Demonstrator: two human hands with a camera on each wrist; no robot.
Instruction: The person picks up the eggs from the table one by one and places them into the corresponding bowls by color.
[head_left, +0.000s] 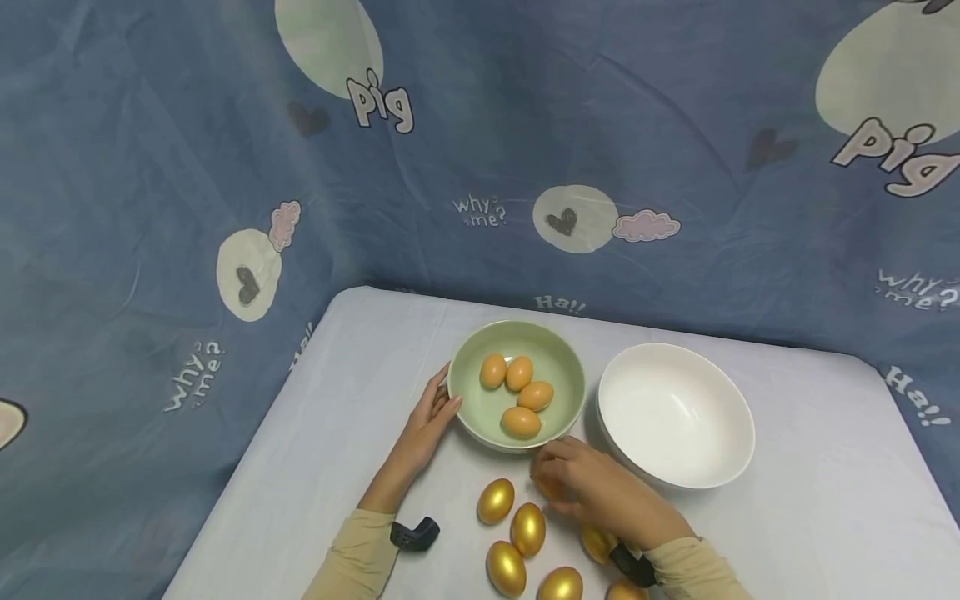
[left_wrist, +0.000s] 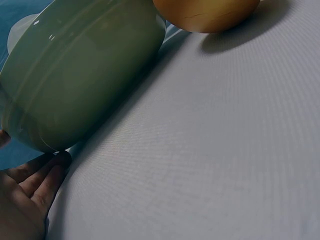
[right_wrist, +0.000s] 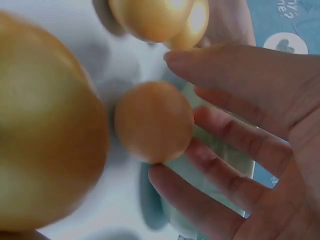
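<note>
My left hand (head_left: pixel 422 429) rests against the left side of the green bowl (head_left: pixel 566 375), its fairly straight fingers touching the outer wall. Several light-brown eggs (head_left: pixel 521 422) lie inside this bowl. In the left wrist view, the fingertips meet the outside of the green bowl (left_wrist: pixel 85 80). Just in front of the bowl, my right hand (head_left: pixel 603 492) reaches over a brown egg. The right wrist view has that egg (right_wrist: pixel 154 121) beside the spread fingers of my right hand (right_wrist: pixel 245 135); the thumb stands apart from it.
A white bowl (head_left: pixel 675 417) stands right of the green one. Several golden eggs (head_left: pixel 496 501) lie on the white tabletop (head_left: pixel 300 467) in front, some partly under my right wrist. Patterned blue cloth (head_left: pixel 450 150) hangs behind the table.
</note>
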